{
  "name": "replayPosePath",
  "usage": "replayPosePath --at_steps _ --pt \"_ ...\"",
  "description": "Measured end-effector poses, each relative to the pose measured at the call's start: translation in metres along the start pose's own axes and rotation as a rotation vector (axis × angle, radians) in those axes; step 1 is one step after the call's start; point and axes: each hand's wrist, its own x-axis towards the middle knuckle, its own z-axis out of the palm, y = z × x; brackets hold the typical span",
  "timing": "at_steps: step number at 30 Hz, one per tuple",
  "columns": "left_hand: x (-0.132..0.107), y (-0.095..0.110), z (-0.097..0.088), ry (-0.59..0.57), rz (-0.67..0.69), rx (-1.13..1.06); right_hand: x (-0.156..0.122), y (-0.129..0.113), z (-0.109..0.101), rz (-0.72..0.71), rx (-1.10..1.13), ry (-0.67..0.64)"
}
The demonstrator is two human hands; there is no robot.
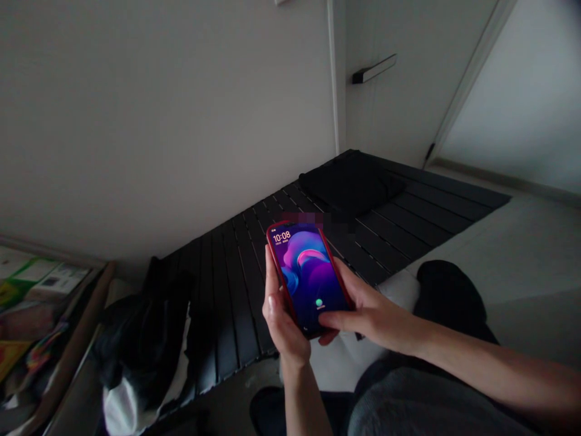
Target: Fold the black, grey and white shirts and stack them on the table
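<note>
A smartphone point(311, 275) in a red case is held up in front of me, its screen lit with a purple and blue swirl and the time 10:08. My left hand point(285, 324) grips its left edge and lower corner, thumb along the side. On the other side, my right hand point(363, 306) wraps the right edge, with the thumb lying over the lower part of the screen. The fingers behind the phone are mostly hidden.
Below the phone stretches a black slatted table point(227, 290), with a folded black cloth point(351, 184) at its far end. Dark and white clothing point(140, 339) hangs at the left, beside an open box point(77, 327) of packets. A door handle point(374, 68) shows beyond.
</note>
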Motion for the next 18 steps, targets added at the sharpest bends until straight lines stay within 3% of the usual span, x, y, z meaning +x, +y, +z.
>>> replayPosePath --at_steps 6,18 --pt "-0.0024 -0.0001 0.0001 -0.058 -0.015 0.055 0.0036 -0.0043 0.0008 0.051 0.121 0.094" --pt "-0.001 0.002 0.0016 -0.05 -0.013 -0.013 0.0022 -0.002 -0.0033 0.016 0.065 -0.003"
